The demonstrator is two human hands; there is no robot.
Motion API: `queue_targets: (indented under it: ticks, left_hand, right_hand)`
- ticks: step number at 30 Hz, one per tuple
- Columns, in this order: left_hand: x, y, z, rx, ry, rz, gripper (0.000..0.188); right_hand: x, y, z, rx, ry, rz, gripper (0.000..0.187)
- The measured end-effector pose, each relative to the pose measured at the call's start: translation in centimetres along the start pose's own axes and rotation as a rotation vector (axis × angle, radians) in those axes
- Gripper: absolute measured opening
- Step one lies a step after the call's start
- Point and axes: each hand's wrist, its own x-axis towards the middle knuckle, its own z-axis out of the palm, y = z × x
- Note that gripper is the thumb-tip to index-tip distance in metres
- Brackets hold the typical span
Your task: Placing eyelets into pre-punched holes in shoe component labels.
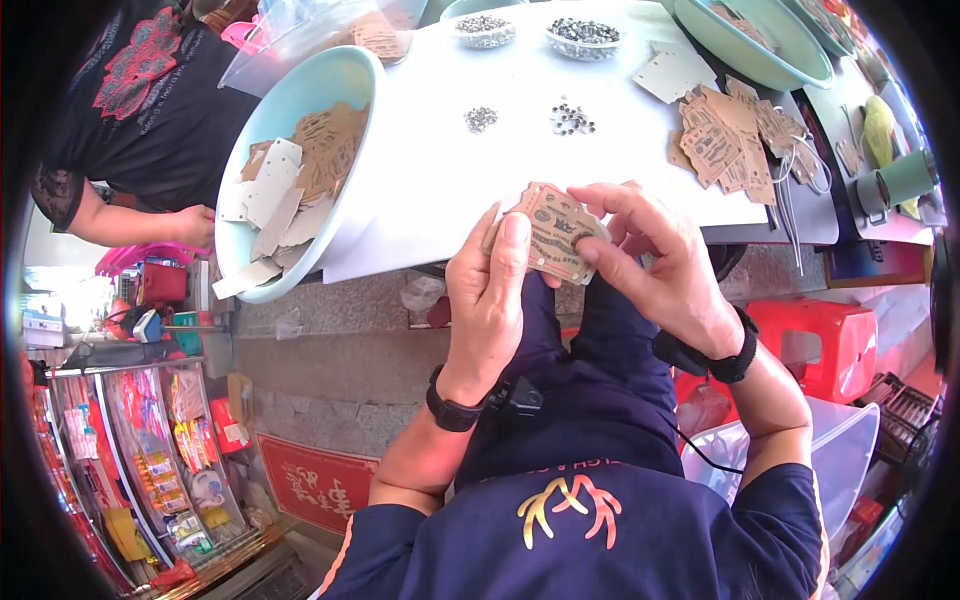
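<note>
Over the table's near edge, my left hand grips a brown printed cardboard tag with a scalloped outline, its thumb lying across the face. More card edges show under it, so it may be a small stack. My right hand is closed on the tag's right side, thumb and fingers pinching there; whether a small stud is under the thumb is hard to make out. Beyond my hands lie a small pile of silver studs and a pile of darker round studs on the white tabletop.
At left a pale green basin holds brown and white tags, with another person's hand beside it. Clear bowls of studs stand at the back. Tags with white strings lie right. A red stool is on my right.
</note>
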Motion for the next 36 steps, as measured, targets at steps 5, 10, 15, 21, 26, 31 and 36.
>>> queue_targets:
  ticks: [5, 10, 15, 21, 26, 31, 36]
  left_hand:
    - [0.2, -0.3, 0.8, -0.052, 0.069, 0.025, 0.031]
    - [0.0, 0.0, 1.5, -0.092, 0.098, -0.022, 0.029]
    - [0.1, -0.1, 1.2, -0.243, 0.069, -0.051, 0.033]
    - [0.2, 0.2, 1.4, -0.383, 0.151, -0.056, 0.034]
    - [0.5, 0.1, 1.3, -0.191, 0.169, -0.094, 0.031]
    - [0.6, 0.8, 1.5, -0.305, 0.194, -0.122, 0.032]
    - [0.6, 0.5, 1.1, -0.256, 0.202, -0.129, 0.031]
  right_hand:
    - [-0.4, -0.3, 0.3, -0.045, 0.041, -0.063, 0.059]
    - [-0.5, 0.1, 0.5, -0.318, 0.084, -0.201, 0.068]
    - [-0.6, 0.8, 0.4, -0.353, 0.083, -0.233, 0.067]
    - [-0.8, 0.9, -0.1, -0.349, 0.064, -0.235, 0.065]
    - [-0.6, 0.7, -0.2, -0.358, 0.042, -0.226, 0.063]
    - [-0.4, 0.4, -0.4, -0.390, 0.049, -0.262, 0.062]
    - [-0.6, 0.5, -0.7, -0.420, 0.040, -0.266, 0.062]
